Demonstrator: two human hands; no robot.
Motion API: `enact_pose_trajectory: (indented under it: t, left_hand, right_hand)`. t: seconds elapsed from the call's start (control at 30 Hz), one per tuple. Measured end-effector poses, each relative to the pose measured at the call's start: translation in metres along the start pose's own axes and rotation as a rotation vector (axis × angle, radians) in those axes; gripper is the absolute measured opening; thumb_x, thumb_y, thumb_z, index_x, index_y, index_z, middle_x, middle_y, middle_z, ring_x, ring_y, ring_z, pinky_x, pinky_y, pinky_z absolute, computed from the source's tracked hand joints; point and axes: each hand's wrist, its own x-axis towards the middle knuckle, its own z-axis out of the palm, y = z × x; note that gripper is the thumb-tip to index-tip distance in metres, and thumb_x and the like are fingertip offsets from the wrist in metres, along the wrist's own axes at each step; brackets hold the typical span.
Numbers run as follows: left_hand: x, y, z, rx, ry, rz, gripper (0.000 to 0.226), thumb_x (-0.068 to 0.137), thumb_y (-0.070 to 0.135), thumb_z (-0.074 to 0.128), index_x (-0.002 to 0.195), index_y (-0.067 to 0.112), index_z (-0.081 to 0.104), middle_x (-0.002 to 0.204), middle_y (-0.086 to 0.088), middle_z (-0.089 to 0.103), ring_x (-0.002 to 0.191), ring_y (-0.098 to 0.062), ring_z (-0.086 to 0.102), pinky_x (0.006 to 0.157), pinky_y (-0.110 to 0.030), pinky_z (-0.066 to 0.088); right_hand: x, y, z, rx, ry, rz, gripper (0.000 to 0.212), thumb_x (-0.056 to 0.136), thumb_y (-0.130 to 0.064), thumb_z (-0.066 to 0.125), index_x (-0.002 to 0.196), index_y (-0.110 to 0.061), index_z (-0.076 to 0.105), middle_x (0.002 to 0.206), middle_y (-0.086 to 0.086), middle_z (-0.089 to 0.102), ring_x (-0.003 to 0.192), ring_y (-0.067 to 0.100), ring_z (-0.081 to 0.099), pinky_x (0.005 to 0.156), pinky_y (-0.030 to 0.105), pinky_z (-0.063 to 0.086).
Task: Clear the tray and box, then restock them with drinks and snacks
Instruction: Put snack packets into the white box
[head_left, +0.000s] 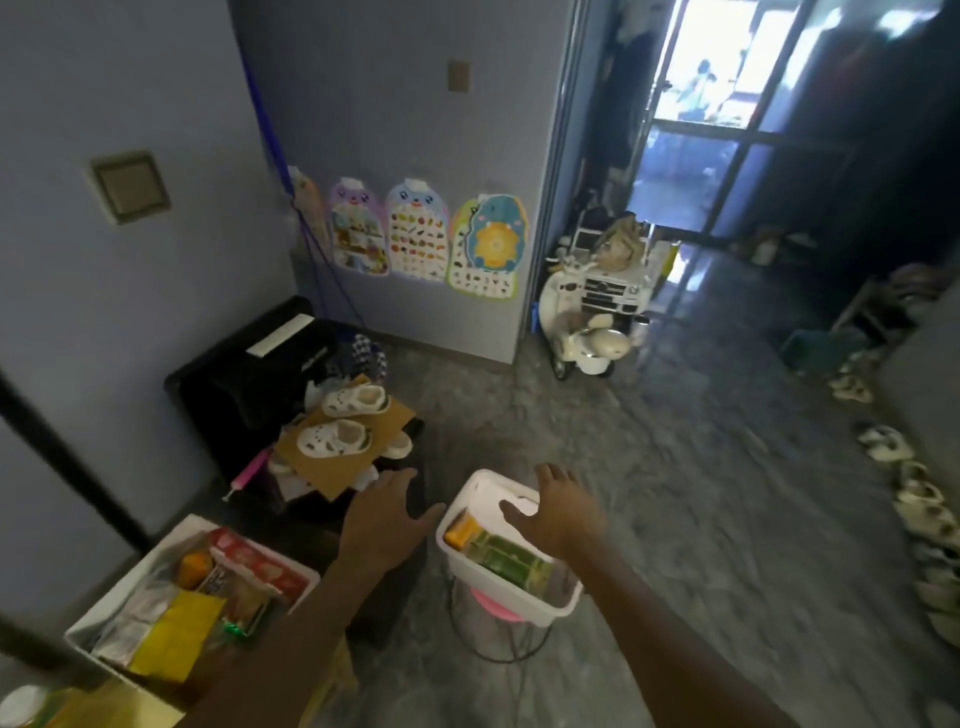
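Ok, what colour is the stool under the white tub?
Pink. In the head view, the stool peeks out just beneath the tub.

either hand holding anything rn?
No, the left hand and the right hand are both open and empty, the right one over the white bin.

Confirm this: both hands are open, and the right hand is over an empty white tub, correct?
Not empty: the head view shows the white tub holding green cartons and an orange pack. Left hand and right hand are open, the right over it.
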Motion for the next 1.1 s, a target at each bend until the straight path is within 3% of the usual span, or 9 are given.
enact_pose_trajectory:
  t: [0.23,0.4,0.63,0.73,0.83,1.0,1.1]
  left_hand:
    - [0.041,0.072,0.065,0.047,-0.081,0.111,0.077,0.086,0.074,0.064,0.141,0.02,0.06,0.132,-0.004,0.065,0.12,-0.028,0.065,0.097,-0.045,0.054]
    - [0.068,0.095,0.096,0.09,-0.116,0.104,0.079,0.084,0.076,0.051,0.138,0.019,0.063,0.124,-0.006,0.068,0.112,-0.03,0.067,0.092,-0.047,0.056]
    - [0.095,0.072,0.144,0.03,-0.226,-0.067,0.078,0.085,0.08,0.063,0.138,0.023,0.06,0.123,-0.002,0.064,0.107,-0.023,0.065,0.086,-0.041,0.057]
    - [0.114,0.049,0.173,0.073,-0.289,-0.093,0.08,0.081,0.077,0.071,0.139,0.023,0.059,0.123,-0.001,0.064,0.109,-0.022,0.065,0.086,-0.04,0.057]
    - [0.139,0.015,0.207,0.109,-0.322,-0.118,0.084,0.075,0.079,0.072,0.137,0.023,0.059,0.12,-0.001,0.064,0.107,-0.022,0.066,0.087,-0.043,0.059]
    - [0.186,-0.052,0.296,0.159,-0.425,-0.135,0.077,0.066,0.086,0.067,0.122,0.034,0.055,0.104,0.01,0.055,0.097,-0.017,0.064,0.078,-0.041,0.06]
    - [0.209,-0.081,0.351,0.165,-0.462,-0.125,0.079,0.072,0.075,0.076,0.132,0.028,0.052,0.114,0.004,0.054,0.104,-0.023,0.061,0.084,-0.045,0.058]
  right_hand:
    - [0.008,0.092,0.0,-0.002,-0.049,0.137,0.085,0.089,-0.08,0.052,0.151,-0.022,0.049,0.155,0.004,0.054,0.143,0.028,0.05,0.112,0.041,0.043]
    - [0.038,0.141,0.03,0.019,-0.139,0.157,0.087,0.084,-0.083,0.052,0.144,-0.02,0.054,0.148,0.004,0.058,0.136,0.028,0.055,0.106,0.044,0.05]
    - [0.073,0.169,0.102,0.015,-0.301,0.147,0.087,0.078,-0.082,0.054,0.137,-0.018,0.056,0.141,0.006,0.06,0.128,0.035,0.057,0.094,0.048,0.056]
    - [0.091,0.176,0.145,0.06,-0.381,0.131,0.086,0.079,-0.076,0.063,0.143,-0.02,0.054,0.144,0.006,0.06,0.126,0.033,0.06,0.093,0.045,0.057]
    - [0.112,0.178,0.194,0.105,-0.43,0.149,0.081,0.08,-0.074,0.069,0.144,-0.029,0.051,0.14,0.003,0.062,0.122,0.028,0.063,0.091,0.042,0.057]
    - [0.154,0.193,0.303,0.123,-0.476,0.193,0.086,0.079,-0.078,0.066,0.151,-0.036,0.045,0.141,0.002,0.064,0.124,0.026,0.063,0.098,0.042,0.057]
    - [0.178,0.201,0.367,0.055,-0.494,0.186,0.073,0.086,-0.071,0.066,0.143,-0.027,0.053,0.142,0.006,0.063,0.124,0.029,0.062,0.1,0.047,0.055]
